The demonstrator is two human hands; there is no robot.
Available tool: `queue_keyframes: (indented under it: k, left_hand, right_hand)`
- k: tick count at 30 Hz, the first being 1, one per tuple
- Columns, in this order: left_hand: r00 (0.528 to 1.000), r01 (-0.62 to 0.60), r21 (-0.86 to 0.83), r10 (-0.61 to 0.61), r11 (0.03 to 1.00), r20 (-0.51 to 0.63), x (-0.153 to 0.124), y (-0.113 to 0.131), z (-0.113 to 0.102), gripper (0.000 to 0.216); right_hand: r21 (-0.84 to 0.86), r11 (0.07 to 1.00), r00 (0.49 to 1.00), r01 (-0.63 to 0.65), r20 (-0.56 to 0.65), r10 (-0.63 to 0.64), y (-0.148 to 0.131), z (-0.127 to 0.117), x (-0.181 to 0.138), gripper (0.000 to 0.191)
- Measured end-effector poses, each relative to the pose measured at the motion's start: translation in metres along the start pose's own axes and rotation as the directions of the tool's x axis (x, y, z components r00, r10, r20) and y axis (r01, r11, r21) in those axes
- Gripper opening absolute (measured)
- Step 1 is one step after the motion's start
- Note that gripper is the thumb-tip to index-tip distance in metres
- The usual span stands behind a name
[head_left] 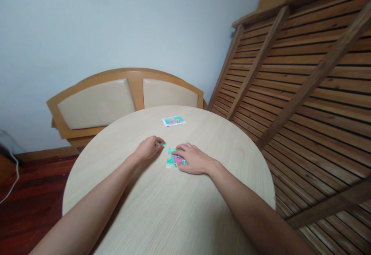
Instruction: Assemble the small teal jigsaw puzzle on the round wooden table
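Note:
A partly joined jigsaw puzzle [171,161], green with a pink figure, lies flat on the round table. My right hand [193,158] rests over its right side with the fingers spread, covering part of the picture. To the left of the puzzle, my left hand [149,147] pinches a small green puzzle piece [164,144] at its fingertips, just above or on the tabletop. A small gap separates this piece from the joined part. Behind both hands lies a picture card [174,121] with cartoon figures on a teal ground.
The pale round wooden table [162,216] carries all of this. A headboard with cream panels [97,102] stands behind it against the wall. A large slatted wooden frame [290,85] leans at the right. A white cable [16,174] hangs at far left.

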State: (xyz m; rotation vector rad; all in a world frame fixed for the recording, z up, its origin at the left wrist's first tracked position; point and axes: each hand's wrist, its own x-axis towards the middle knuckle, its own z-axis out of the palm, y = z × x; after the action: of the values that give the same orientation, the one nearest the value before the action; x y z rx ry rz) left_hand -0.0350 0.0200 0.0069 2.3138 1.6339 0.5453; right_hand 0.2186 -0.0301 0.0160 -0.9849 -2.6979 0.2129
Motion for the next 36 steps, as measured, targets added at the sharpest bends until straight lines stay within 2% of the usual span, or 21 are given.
queue_keyframes:
  k: [5, 11, 21, 25, 29, 34, 36]
  left_hand:
    - [0.99, -0.133, 0.122, 0.138, 0.984, -0.033, 0.002, -0.009, 0.004, 0.029]
    - [0.988, -0.115, 0.133, 0.127, 0.984, -0.084, 0.003, -0.01, 0.01, 0.035]
    - [0.985, -0.104, 0.119, 0.119, 0.987, -0.127, 0.005, -0.005, 0.014, 0.025]
    - [0.984, -0.084, 0.139, 0.104, 0.987, -0.144, 0.004, -0.002, 0.015, 0.027]
    - [0.985, -0.108, 0.112, 0.122, 0.988, -0.123, 0.006, -0.005, 0.015, 0.022]
    - [0.962, -0.275, -0.018, 0.274, 0.961, -0.011, 0.005, -0.01, 0.008, 0.029]
    - [0.958, -0.287, -0.071, 0.288, 0.955, 0.002, 0.004, -0.012, 0.005, 0.027]
  right_hand:
    - [0.0, 1.0, 1.0, 0.001, 0.001, -0.001, 0.0, 0.0, -0.001, 0.051]
    - [0.008, 1.0, 1.0, -0.004, 0.009, 0.003, 0.001, 0.001, 0.0, 0.052]
    - [0.016, 1.0, 1.0, 0.007, 0.008, -0.007, 0.003, 0.002, 0.001, 0.053]
    - [0.02, 1.0, 1.0, 0.005, 0.015, -0.005, 0.002, 0.002, 0.002, 0.054]
    - [0.026, 1.0, 1.0, 0.006, 0.018, -0.006, 0.003, 0.0, 0.002, 0.053]
    - [0.038, 0.999, 1.0, 0.015, 0.021, -0.016, 0.006, 0.0, 0.001, 0.053]
    - [0.041, 0.999, 1.0, 0.015, 0.021, -0.015, 0.007, 0.0, 0.001, 0.053]
